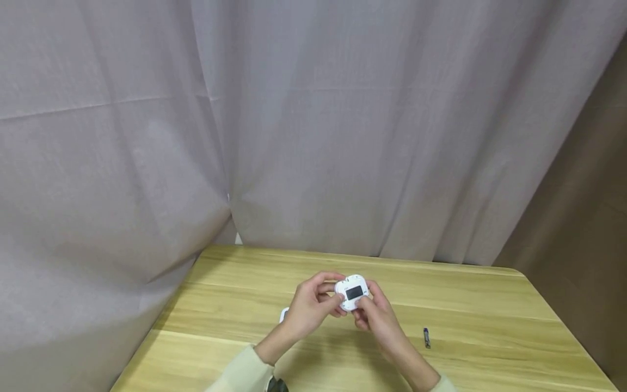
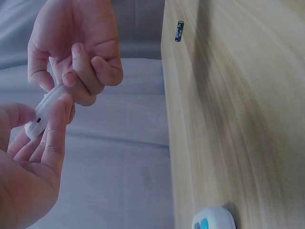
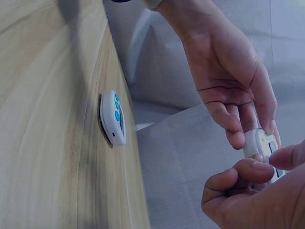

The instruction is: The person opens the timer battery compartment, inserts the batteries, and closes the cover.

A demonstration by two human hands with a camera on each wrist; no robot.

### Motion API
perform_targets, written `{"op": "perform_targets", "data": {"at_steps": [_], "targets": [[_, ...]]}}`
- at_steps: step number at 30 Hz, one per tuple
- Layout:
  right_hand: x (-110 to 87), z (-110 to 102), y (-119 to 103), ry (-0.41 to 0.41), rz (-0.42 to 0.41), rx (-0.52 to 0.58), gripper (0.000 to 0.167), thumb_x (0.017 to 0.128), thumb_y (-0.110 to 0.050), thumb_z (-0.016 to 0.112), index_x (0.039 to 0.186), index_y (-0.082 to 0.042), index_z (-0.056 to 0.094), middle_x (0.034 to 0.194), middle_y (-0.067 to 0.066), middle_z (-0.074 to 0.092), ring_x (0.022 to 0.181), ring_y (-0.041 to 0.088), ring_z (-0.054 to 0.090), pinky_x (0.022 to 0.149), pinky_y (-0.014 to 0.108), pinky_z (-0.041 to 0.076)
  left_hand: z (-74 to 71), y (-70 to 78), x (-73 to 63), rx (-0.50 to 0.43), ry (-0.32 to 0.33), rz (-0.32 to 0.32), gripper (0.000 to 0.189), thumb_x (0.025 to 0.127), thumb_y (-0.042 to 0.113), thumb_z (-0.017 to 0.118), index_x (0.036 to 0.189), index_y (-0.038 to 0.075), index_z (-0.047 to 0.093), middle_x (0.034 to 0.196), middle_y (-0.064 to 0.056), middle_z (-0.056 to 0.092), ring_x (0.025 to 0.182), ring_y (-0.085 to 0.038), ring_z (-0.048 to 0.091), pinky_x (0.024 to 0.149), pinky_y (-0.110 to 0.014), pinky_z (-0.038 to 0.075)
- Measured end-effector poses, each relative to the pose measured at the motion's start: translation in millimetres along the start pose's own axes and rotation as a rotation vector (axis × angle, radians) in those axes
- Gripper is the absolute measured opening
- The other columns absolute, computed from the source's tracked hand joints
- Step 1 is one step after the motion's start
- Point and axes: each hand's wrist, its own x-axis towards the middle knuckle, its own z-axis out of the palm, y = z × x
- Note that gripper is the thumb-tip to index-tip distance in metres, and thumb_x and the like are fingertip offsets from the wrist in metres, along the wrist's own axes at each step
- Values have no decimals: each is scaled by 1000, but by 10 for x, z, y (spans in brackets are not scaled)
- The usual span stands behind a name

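A small white rounded device with a dark screen (image 1: 356,282), seemingly a digital timer, is held above the table between both hands. My left hand (image 1: 311,302) grips its left edge, thumb on the front face and fingers behind. At its lower right, my right hand (image 1: 384,321) pinches it, the thumb on the face just below the screen. The left wrist view shows the device (image 2: 40,114) edge-on, with a small dark slot in its side. Fingers cover much of it in the right wrist view.
A second white device (image 3: 109,119) with blue buttons lies on the wooden table (image 1: 490,326), mostly hidden behind the left wrist in the head view. To the right of the right hand lies a small dark battery (image 1: 426,338). Grey curtains (image 1: 313,136) hang behind the table.
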Motion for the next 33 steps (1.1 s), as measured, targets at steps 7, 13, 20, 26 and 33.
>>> {"op": "perform_targets", "data": {"at_steps": [7,13,20,26,33], "targets": [[12,6,-6,-2,21,-10,42,93,0,50,135,-1,46,75,1,48,60,8,39,50,15,31,-1,-1,2,14,-5,3,38,96,-7,68,133,1,65,117,-24,77,75,-28,77,69,-34,70],[25,18,31,1,20,-20,42,92,4,46,134,1,48,70,-2,41,53,8,35,49,18,28,12,18,-14,12,-8,14,35,93,-13,64,127,-1,67,119,-23,76,71,-13,74,69,-31,69],[1,0,-1,-33,-3,42,42,92,4,46,134,6,48,72,-2,41,54,7,36,49,16,28,16,67,5,128,18,65,35,96,-5,70,130,5,69,114,-16,78,64,-9,69,58,-22,64],[4,-65,-38,-127,8,78,44,94,2,45,138,9,43,71,-4,41,54,5,35,49,16,26,-47,52,11,341,79,118,33,96,9,76,129,17,73,101,-3,81,74,-8,68,61,-19,58],[24,-143,-34,-98,-24,-88,36,96,-2,60,129,8,51,81,5,66,65,11,58,59,20,52,-67,-9,9,281,118,110,32,96,8,76,127,13,72,97,-7,80,80,-17,72,71,-21,62]]}}
